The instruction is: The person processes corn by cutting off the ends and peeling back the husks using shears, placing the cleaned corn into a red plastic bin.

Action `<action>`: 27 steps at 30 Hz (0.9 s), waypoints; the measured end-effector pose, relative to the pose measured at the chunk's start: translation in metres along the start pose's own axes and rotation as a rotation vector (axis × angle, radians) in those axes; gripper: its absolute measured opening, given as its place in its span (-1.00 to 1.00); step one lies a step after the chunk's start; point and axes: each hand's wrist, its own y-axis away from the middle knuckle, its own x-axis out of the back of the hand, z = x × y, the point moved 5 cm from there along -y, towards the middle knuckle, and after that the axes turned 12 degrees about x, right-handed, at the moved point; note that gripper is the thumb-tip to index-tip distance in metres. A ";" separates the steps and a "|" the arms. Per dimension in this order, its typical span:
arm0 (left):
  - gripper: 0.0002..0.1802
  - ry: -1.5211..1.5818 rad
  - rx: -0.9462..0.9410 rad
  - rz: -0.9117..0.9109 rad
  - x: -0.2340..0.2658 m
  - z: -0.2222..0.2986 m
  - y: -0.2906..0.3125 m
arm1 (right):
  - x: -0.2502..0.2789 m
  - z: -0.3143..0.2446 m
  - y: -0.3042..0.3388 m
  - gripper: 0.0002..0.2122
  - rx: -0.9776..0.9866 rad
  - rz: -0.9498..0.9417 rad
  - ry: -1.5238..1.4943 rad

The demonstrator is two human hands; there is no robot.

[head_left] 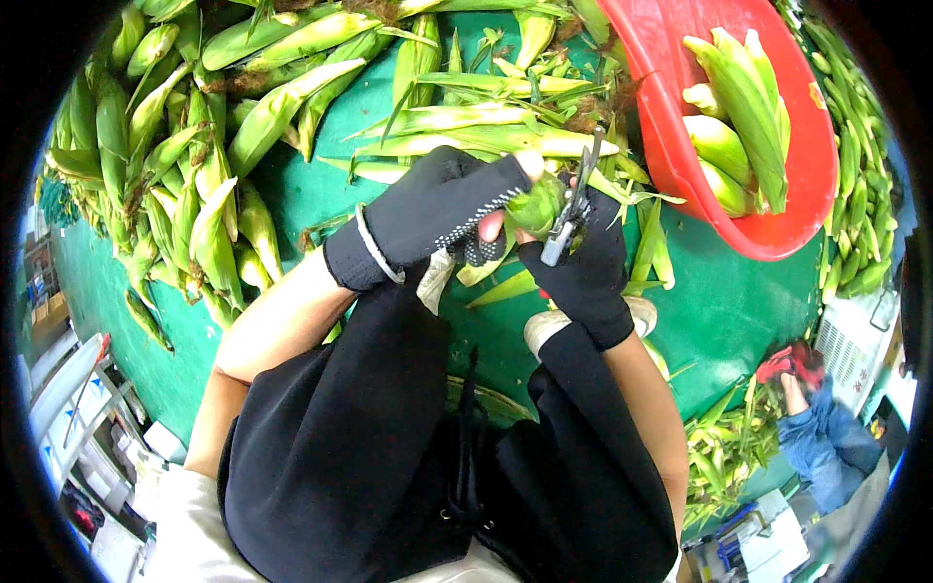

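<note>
**Left hand (442, 209) gripped an ear of corn (536, 206) beside a metal tool (566, 231) in the right hand (593, 272)**

At far left, a large pile of husk-covered ears (194, 185) lay on the green surface (719, 330), heaped loosely, perhaps so that single ears came easily to the left hand.

The left hand, in a black glove with bare fingertips and pale dots, was curled firmly around the ear of corn. The dots probably gave grip on the slick husk, and the bare tips likely helped with feel.

Just beyond the hands, loose green husk leaves (486, 121) lay scattered.

The ear of corn sat between the two hands, above the green surface, its rounded green end turned toward the right hand. The left glove hid the rest, so its length could not be told. It was perhaps held there to put that end within reach of the metal tool.

The right hand, gloved likewise, had its fingers wrapped around the tool, with one fingertip against the ear's underside, seemingly to steady it. Whether the tool was shears or a knife could not be told.

Farther right, a red basin (666, 107) stood near the right hand, and its walls held several pale green ears (743, 107) together. Lower down lay a heap of leafy scraps (724, 457), apart from the ears, near another person (831, 447) in blue trousers. At the far right edge was a second pile of ears (855, 194).
</note>
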 end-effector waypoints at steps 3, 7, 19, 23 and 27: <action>-0.52 0.260 0.055 -0.031 -0.010 -0.003 0.000 | -0.003 0.008 0.005 -0.36 -0.071 -0.036 0.000; -0.63 0.320 -0.169 0.004 -0.011 -0.007 0.003 | -0.003 0.006 -0.003 -0.33 -0.076 0.032 -0.253; -0.77 -0.467 -0.982 0.223 -0.034 0.038 0.053 | -0.007 0.013 0.019 -0.09 -0.384 -0.136 -0.968; -0.66 -0.119 -0.576 -0.111 -0.009 0.034 0.043 | -0.017 0.020 0.019 -0.06 -0.451 -0.237 -0.967; -0.53 -0.104 -0.281 0.043 0.019 0.037 0.020 | -0.012 0.016 0.011 -0.10 -0.376 -0.245 -0.964</action>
